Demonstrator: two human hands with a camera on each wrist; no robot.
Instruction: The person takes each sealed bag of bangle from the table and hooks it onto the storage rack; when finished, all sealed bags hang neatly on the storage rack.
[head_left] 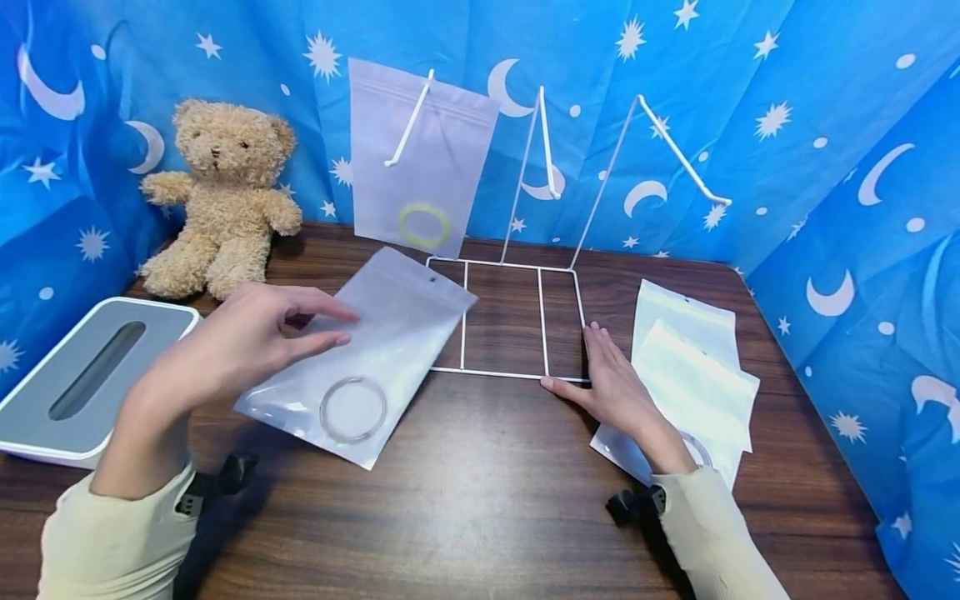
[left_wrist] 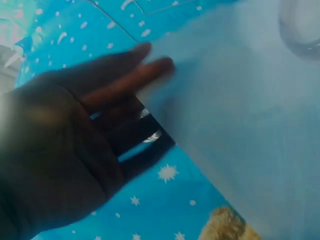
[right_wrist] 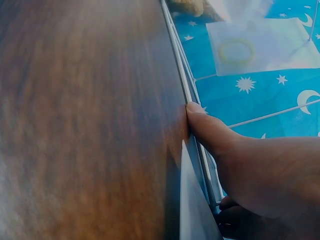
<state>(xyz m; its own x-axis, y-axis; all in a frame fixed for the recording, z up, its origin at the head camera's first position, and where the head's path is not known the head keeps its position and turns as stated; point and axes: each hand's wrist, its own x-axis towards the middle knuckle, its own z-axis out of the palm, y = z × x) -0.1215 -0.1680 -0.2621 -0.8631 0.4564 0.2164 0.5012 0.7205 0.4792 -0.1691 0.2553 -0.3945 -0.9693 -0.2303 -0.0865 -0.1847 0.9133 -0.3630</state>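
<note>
A clear-and-white zip bag with a ring-shaped clear band inside is held up in front of me. My left hand holds the bag's left edge. Its thumb and index finger show in front of the bag, and other fingers pass behind its edge. My right hand rests at the front right corner of a white wire rack. The right thumb touches the front rail, while the fairly straight fingers lie along the side rail.
Another bag with a yellow ring hangs on the rack's left hook; the middle hook and right hook are bare. Several white bags lie at the right. A teddy bear and a grey-topped box are left.
</note>
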